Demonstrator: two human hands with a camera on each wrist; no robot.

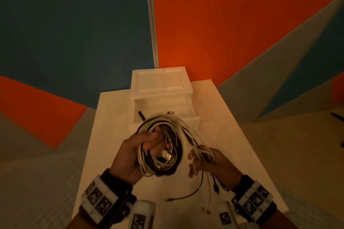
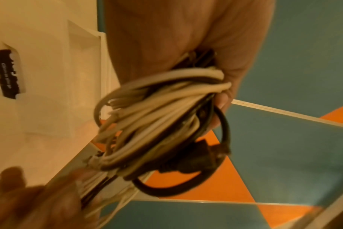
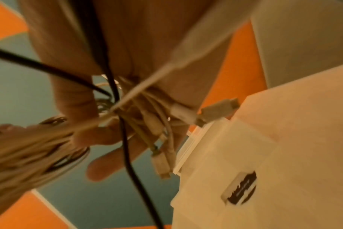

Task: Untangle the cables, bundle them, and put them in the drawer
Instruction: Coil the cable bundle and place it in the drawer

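A coil of white and black cables (image 1: 162, 143) is held above the white table (image 1: 232, 154), in front of the open drawer (image 1: 163, 107) of a small white drawer unit (image 1: 160, 83). My left hand (image 1: 149, 141) grips the coil with its fingers curled through the loops; the left wrist view shows the coil (image 2: 157, 124) and a black plug in it. My right hand (image 1: 199, 160) pinches the loose cable ends (image 3: 159, 124) just right of the coil. Thin black and white tails (image 1: 188, 194) hang from it down to the table.
A small black item (image 1: 140, 114) and a connector (image 1: 170, 113) lie inside the drawer. The table is narrow, with edges close on both sides. Blue, orange and grey panels surround it. A dark object (image 1: 337, 116) lies at the far right.
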